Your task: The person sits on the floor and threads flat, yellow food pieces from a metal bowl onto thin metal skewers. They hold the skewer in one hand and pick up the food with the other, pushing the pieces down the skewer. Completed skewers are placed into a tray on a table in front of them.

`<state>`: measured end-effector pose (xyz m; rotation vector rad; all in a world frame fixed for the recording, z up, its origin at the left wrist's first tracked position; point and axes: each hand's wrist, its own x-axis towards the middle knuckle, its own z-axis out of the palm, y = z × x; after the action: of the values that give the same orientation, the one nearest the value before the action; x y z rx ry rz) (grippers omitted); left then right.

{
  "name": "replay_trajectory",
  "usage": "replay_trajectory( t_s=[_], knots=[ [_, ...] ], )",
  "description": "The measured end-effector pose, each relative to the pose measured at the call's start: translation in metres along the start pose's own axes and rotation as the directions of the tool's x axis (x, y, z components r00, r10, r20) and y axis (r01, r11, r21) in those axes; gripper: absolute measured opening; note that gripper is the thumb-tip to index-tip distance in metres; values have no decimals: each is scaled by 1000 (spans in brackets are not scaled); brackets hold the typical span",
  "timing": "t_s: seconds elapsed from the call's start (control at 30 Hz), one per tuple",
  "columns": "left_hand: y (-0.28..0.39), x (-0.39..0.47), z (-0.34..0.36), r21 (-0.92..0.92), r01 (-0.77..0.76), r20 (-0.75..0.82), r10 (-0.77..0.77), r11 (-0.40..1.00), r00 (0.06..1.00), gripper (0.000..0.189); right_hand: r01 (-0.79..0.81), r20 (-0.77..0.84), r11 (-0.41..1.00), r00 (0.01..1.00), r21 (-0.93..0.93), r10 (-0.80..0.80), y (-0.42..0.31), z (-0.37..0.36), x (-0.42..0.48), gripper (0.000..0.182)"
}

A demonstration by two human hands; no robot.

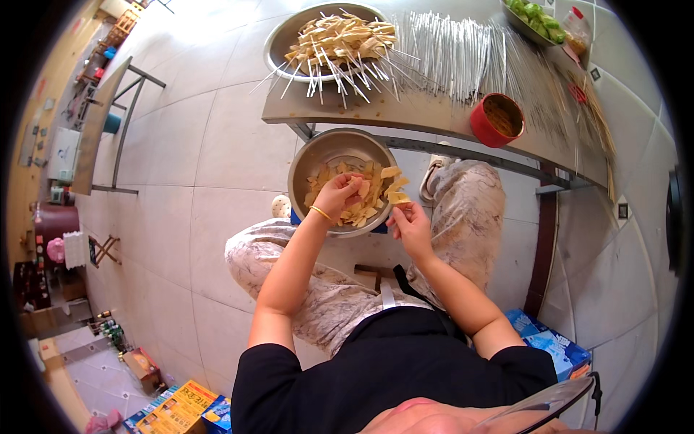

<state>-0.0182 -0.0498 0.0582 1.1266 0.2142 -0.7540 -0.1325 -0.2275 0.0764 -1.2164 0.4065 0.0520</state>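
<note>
Over a metal basin (309,146) between the knees, my left hand (335,199) pinches a thin, pale yellow food slice (364,189). A gold-coloured bangle (321,212) circles that wrist. At the basin's right rim, my right hand (412,223) grips the lower end of a skewer, mostly hidden, that carries several folded slices (397,184). Loose slices (358,217) of the same kind lie in the basin. Above it, on a metal bench (325,111), a second basin (274,54) holds a heap of loaded skewers (341,43), their bare ends sticking out towards me.
Many bare skewers (455,54) lie in a row on the bench, beside a red pot (482,127). A bowl of green vegetables (534,21) and a plastic bag (577,30) are at the far right. Boxes (181,407) stand on the floor behind me; a table (103,125) is left.
</note>
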Motion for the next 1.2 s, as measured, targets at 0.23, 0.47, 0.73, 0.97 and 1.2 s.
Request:
replay_trajectory(
  t_s=[0.23,0.47,0.73,0.97,1.2],
  knots=[
    [-3,-17,20,61,19,202,-31,998,979,24,43,-104,997,993,-64,-50,0,10,5,29],
    [-19,-25,35,178,-76,217,37,981,976,24,65,-87,997,994,-34,-67,12,12,11,33],
    [-19,-25,28,168,-116,123,96,979,988,20,68,-81,996,994,-49,-72,18,14,13,33],
    [-14,-29,29,-32,-63,125,67,997,990,19,151,-59,985,986,-86,-156,22,13,15,38],
    [-17,-26,22,-118,5,133,11,993,991,19,301,1,937,952,-179,-306,13,20,8,39]
  ],
)
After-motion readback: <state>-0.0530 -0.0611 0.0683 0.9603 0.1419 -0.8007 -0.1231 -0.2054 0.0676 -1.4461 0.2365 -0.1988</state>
